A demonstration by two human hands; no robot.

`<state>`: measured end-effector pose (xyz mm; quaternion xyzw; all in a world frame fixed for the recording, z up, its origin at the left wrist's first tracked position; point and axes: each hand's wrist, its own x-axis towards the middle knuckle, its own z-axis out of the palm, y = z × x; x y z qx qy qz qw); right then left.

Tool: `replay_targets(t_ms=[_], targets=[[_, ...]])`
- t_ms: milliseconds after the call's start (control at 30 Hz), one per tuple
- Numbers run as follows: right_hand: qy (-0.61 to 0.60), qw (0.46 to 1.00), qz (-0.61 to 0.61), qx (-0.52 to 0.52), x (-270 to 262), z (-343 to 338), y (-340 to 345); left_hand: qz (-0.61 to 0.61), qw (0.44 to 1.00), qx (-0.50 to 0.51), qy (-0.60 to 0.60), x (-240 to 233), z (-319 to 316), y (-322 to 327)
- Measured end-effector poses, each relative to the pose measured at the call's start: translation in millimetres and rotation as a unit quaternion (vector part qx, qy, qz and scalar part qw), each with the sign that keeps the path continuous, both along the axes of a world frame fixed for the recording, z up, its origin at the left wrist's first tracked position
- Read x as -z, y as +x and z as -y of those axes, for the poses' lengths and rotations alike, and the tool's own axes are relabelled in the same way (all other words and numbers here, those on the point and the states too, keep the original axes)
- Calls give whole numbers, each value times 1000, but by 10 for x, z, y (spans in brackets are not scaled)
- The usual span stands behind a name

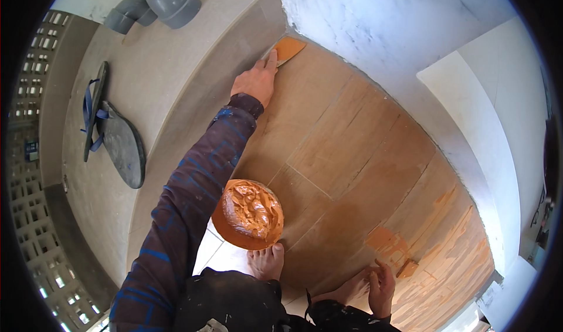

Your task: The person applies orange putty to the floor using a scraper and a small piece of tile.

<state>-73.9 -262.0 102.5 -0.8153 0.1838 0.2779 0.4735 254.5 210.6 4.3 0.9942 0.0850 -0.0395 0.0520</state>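
My left hand [256, 82] reaches out to the far corner of the wood-look tile floor [332, 140]. It grips an orange flat spreader [291, 49], whose blade lies against the floor beside the grey step. Below my left forearm stands a round tub [224, 234] of wet orange-brown paste [253, 209], just in front of my bare foot [266, 261]. My right hand [382, 283] rests low at the right, near my other foot, with loosely bent fingers and nothing seen in it. A small orange-brown block [407, 268] lies on the floor beside it.
A grey step [176, 90] borders the floor at left, carrying a pair of dark flip-flops [123, 143] and grey plastic pipe elbows [171, 2]. A whitish wall [374, 28] bounds the far right. Orange-brown smears [440, 253] cover floor tiles at lower right.
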Motion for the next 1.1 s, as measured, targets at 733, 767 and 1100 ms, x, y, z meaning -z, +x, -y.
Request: replay_targets(t_ms=[733, 767, 1100], targets=[[4, 1000, -13, 16, -38, 33, -5, -4, 1000, -3, -4, 0, 13, -27], [18, 999, -14, 25, -44, 2, 26, 1, 1000, -6, -2, 7, -2, 9], [-14, 998, -24, 47, -5, 117, -102, 40, 999, -19, 27, 85, 141, -9]])
